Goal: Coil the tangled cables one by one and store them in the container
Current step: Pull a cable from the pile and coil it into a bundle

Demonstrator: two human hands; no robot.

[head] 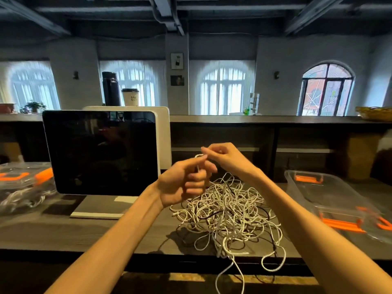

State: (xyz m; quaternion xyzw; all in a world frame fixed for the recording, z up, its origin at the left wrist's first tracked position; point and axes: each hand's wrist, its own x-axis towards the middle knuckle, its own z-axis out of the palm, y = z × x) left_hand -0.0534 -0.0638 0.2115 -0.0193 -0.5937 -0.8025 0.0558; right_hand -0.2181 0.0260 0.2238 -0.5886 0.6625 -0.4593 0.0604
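Holding a white cable (pixel 198 166) up | left hand (pixel 184 183) curled tight around it | right hand (pixel 224 157) pinching its top end | messy cable pile (pixel 229 213) sits on the table (pixel 84 232) under both hands | clear container (pixel 331 196) beside the pile, on the right

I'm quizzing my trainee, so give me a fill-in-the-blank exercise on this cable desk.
1. Both hands, left and right, hold a white ____ above the tangle.
2. The clear container has ____ handles.
3. The container sits to the ____ of the tangle.
4. The monitor screen is ____.

Missing words: cable; orange; right; dark
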